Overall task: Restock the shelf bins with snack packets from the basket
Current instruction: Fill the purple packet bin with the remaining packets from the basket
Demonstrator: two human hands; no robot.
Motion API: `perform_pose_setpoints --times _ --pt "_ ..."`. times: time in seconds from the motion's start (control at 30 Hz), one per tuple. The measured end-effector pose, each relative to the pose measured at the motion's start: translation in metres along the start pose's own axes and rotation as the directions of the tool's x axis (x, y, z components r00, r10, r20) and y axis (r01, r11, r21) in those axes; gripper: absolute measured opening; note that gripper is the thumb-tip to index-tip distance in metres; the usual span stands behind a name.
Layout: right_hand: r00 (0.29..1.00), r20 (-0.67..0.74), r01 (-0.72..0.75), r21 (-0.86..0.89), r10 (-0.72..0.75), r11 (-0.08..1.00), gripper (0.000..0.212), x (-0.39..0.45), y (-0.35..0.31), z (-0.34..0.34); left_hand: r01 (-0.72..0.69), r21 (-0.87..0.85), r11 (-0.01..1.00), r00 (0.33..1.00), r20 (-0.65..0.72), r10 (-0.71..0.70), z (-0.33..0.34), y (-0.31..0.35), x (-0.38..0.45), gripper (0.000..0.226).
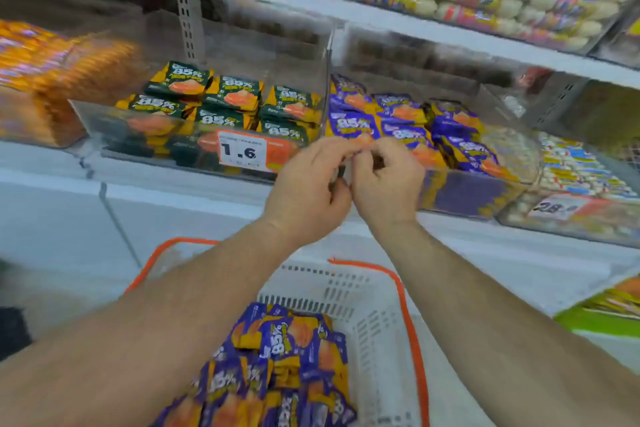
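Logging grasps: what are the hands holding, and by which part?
Both hands, left hand and right hand, pinch something small between fingertips; blurred and mostly hidden, so thing and hold cannot be told.

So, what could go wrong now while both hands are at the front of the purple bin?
The left hand and right hand pinch something small and blurred; it might slip. The green packets sit right beside the purple packets, so misplacing is possible.

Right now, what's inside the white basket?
The white basket holds purple snack packets piled up. What lies beneath the pile is covered, and the left arm hides the basket's left side.
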State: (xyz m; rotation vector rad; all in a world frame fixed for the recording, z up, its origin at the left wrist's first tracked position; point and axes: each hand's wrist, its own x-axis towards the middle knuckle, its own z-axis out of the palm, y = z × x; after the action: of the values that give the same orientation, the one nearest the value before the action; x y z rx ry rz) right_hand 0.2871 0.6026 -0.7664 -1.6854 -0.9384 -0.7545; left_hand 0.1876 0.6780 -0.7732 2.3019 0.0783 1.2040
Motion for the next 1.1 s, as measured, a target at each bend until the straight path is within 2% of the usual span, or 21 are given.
perform_pose_setpoints --times 0.07,0.1,0.13,0.17,0.23,0.27,0.33,0.4,0.43,0.5,0.57,0.63,0.7,0.83,0.9,1.0,1.1 --pt "0.972 0.122 -0.199 -0.02 0.2 0.98 0.024 -0.048 0.001 0.015 0.25 -0.01 0.968 0.965 0.089 -0.248 -0.009 -0.009 -0.049 0.043" --pt "0.913 0.228 -0.329 -0.074 0.337 0.941 0.025 -0.071 0.005 0.022 0.376 0.018 0.927 0.919 0.123 -0.375 -0.012 -0.016 -0.073 0.042" --pt "0.811 0.326 -0.461 -0.155 0.486 0.874 0.026 -0.097 0.013 0.029 0.484 0.035 0.874 0.863 0.149 -0.483 -0.014 -0.024 -0.096 0.041" --pt "0.676 0.391 -0.574 -0.251 0.624 0.779 0.026 -0.123 0.022 0.033 0.574 0.034 0.818 0.803 0.169 -0.571 -0.017 -0.029 -0.117 0.042" --pt "0.392 0.458 -0.701 -0.414 0.798 0.581 0.024 -0.18 0.042 0.038 0.709 0.037 0.704 0.684 0.204 -0.7 -0.021 -0.036 -0.15 0.04" --pt "0.284 0.494 -0.701 -0.478 0.822 0.529 0.025 -0.207 0.049 0.038 0.755 0.067 0.653 0.626 0.223 -0.747 -0.023 -0.038 -0.163 0.036" --pt "0.087 0.598 -0.589 -0.614 0.797 0.525 0.036 -0.256 0.062 0.036 0.802 0.159 0.576 0.527 0.265 -0.807 -0.026 -0.039 -0.183 0.033" --pt "-0.057 0.666 -0.401 -0.697 0.743 0.594 0.036 -0.289 0.072 0.03 0.823 0.217 0.525 0.457 0.297 -0.839 -0.026 -0.04 -0.196 0.032" --pt "-0.096 0.673 -0.325 -0.717 0.733 0.616 0.029 -0.298 0.076 0.027 0.831 0.229 0.507 0.432 0.307 -0.848 -0.025 -0.041 -0.199 0.032" --pt "-0.128 0.675 -0.265 -0.729 0.727 0.63 0.002 -0.301 0.083 0.024 0.844 0.24 0.479 0.396 0.323 -0.859 -0.021 -0.046 -0.201 0.031" --pt "-0.135 0.694 -0.25 -0.714 0.707 0.654 0.031 -0.3 0.091 0.032 0.857 0.24 0.457 0.37 0.33 -0.868 -0.016 -0.053 -0.201 0.031" --pt "-0.106 0.719 -0.194 -0.693 0.687 0.695 0.048 -0.297 0.097 0.043 0.865 0.238 0.442 0.353 0.336 -0.873 -0.01 -0.06 -0.202 0.03" --pt "-0.065 0.745 -0.101 -0.667 0.664 0.738 0.067 -0.298 0.104 0.055 0.872 0.241 0.427 0.336 0.34 -0.878 -0.006 -0.066 -0.203 0.029" --pt "-0.052 0.808 0.09 -0.581 0.587 0.809 0.103 -0.309 0.111 0.072 0.891 0.273 0.363 0.264 0.339 -0.903 -0.009 -0.076 -0.213 0.028" --pt "-0.032 0.826 0.144 -0.554 0.563 0.82 0.11 -0.321 0.113 0.072 0.899 0.286 0.333 0.235 0.328 -0.915 -0.011 -0.079 -0.217 0.03" --pt "0.075 0.832 0.247 -0.549 0.549 0.798 0.114 -0.33 0.109 0.064 0.902 0.301 0.31 0.21 0.321 -0.923 -0.011 -0.078 -0.218 0.03" --pt "0.149 0.829 0.317 -0.557 0.539 0.768 0.106 -0.335 0.099 0.058 0.897 0.309 0.315 0.202 0.348 -0.915 -0.008 -0.074 -0.217 0.029"
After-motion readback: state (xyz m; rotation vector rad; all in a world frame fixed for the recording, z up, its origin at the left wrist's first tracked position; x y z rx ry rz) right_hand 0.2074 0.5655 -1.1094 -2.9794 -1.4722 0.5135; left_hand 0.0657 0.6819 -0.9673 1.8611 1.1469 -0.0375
